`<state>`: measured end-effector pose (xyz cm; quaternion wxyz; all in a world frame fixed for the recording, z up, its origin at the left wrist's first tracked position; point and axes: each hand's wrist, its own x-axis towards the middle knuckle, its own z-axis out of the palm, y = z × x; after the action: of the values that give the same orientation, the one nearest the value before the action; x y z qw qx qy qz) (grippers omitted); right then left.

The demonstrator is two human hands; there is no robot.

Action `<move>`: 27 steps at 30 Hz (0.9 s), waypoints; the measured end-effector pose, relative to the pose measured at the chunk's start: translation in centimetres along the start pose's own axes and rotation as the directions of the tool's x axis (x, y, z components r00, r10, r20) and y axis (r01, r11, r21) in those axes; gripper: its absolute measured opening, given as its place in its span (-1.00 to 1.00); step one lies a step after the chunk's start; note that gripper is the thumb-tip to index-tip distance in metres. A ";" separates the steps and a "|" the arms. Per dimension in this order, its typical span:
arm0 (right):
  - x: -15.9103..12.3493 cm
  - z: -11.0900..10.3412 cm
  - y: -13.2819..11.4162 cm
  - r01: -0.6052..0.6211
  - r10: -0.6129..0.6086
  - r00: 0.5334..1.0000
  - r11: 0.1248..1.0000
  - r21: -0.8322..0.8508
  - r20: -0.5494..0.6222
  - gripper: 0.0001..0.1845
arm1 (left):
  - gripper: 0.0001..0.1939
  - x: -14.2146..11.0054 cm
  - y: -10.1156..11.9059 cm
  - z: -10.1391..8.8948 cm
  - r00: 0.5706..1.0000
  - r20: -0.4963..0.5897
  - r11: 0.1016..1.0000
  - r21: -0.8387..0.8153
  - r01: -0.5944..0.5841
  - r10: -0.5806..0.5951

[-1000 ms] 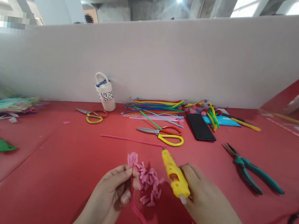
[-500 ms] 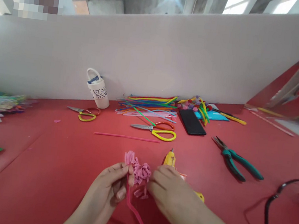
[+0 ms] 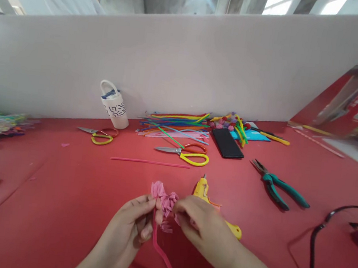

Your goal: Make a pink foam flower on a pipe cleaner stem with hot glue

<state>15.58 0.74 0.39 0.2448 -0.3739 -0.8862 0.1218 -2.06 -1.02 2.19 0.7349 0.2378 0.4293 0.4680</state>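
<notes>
My left hand (image 3: 133,224) pinches a pink pipe cleaner (image 3: 160,251) between thumb and fingers; its bent lower end hangs down to the right. At the top of this stem stands a light pink looped tuft (image 3: 157,189). A pink fringed strip (image 3: 168,203) bunches to the right of the tuft, with some loops hanging below. My right hand (image 3: 202,221) is closed at the right end of that strip, its fingertips partly hiding it. Just behind the right hand lies a yellow glue gun (image 3: 202,188), partly covered by that hand.
Beyond my hands lie a single pink pipe cleaner (image 3: 149,162), scissors (image 3: 192,155), more scissors (image 3: 100,135), a bundle of coloured pipe cleaners (image 3: 173,124) and a phone (image 3: 228,143). Pliers (image 3: 277,185) and a black cable (image 3: 313,250) are at right; a white cup (image 3: 115,109) stands by the partition (image 3: 187,65).
My right hand has shifted slightly left, with its fingers turned closer to the pink strip, uncovering more of the glue gun. My left hand keeps its hold. The view has moved a little.
</notes>
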 end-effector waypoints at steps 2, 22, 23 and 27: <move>0.0 -0.9 -0.1 -0.073 0.084 0.995 0.985 0.156 -0.061 -0.78 | -0.85 0.0 -0.2 0.1 1.000 0.015 1.000 0.000 0.026 -0.026; 0.2 -2.5 -1.8 -0.308 0.441 0.896 0.695 0.650 -0.047 -0.81 | -0.85 -0.1 -2.3 1.0 0.982 0.058 0.984 0.012 0.180 -0.180; 0.2 -2.4 -1.8 -0.308 0.442 0.896 0.693 0.652 -0.046 -0.82 | -0.85 -0.1 -2.3 1.0 0.982 0.057 0.983 0.016 0.181 -0.182; 0.1 -2.2 -1.9 -0.315 0.448 0.891 0.720 0.619 -0.068 -0.82 | -0.84 -0.2 -2.3 1.1 0.979 0.067 0.981 0.024 0.191 -0.192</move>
<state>15.50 -0.40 3.08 0.4117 -0.4646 -0.6748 0.3991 -0.07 -2.20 1.14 0.7889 0.2175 0.4287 0.3828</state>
